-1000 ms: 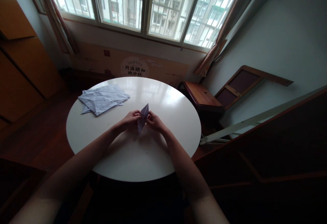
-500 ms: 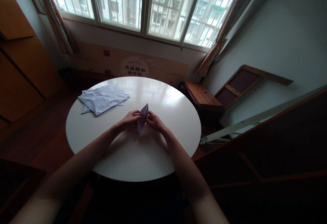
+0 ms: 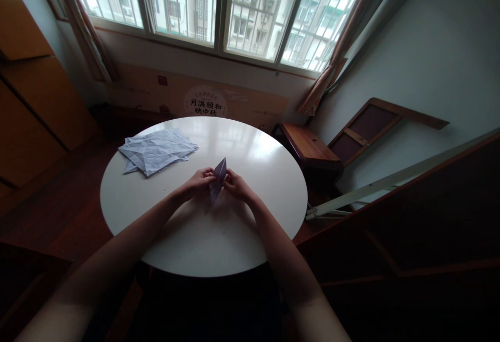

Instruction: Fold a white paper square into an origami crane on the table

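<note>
Between my two hands is a folded piece of paper [image 3: 220, 171], a narrow diamond with a pointed top and a crease down its middle, tilted slightly to the right. My left hand [image 3: 202, 179] pinches its left edge with thumb and fingers. On the other edge my right hand [image 3: 236, 183] grips it in the same way. The paper is held just over the white oval table [image 3: 203, 248]; whether its lower tip touches the surface I cannot tell. Some fingertips are hidden behind the paper.
A stack of creased, unfolded paper sheets [image 3: 160, 150] lies at the table's far left. Beyond the right edge stand a low wooden stool [image 3: 310, 141] and a folded wooden frame [image 3: 365, 126] against the wall. A barred window [image 3: 187, 3] spans the back.
</note>
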`<state>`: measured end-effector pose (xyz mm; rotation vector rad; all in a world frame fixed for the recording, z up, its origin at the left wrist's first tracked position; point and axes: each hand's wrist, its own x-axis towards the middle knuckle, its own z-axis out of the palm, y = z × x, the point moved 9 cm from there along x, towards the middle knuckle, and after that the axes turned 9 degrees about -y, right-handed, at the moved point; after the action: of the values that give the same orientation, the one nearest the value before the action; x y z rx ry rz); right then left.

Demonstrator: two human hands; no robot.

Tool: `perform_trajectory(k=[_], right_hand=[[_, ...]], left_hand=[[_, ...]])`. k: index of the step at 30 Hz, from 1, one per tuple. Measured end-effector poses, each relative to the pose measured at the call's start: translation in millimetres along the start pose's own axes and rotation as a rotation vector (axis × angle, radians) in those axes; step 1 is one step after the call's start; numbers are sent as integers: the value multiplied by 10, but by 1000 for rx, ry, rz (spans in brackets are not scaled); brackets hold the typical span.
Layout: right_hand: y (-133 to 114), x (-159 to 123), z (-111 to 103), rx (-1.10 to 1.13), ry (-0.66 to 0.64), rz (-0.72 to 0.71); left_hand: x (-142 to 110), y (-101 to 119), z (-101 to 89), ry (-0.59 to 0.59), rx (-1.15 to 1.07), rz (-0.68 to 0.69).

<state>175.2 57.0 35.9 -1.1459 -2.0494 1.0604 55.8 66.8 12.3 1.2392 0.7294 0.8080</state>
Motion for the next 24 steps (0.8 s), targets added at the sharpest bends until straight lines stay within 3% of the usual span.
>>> perform_trajectory(k=[24], right_hand=[[4, -1, 3, -10, -8, -9]], left_hand=[[-23, 32, 19, 1, 31, 0]])
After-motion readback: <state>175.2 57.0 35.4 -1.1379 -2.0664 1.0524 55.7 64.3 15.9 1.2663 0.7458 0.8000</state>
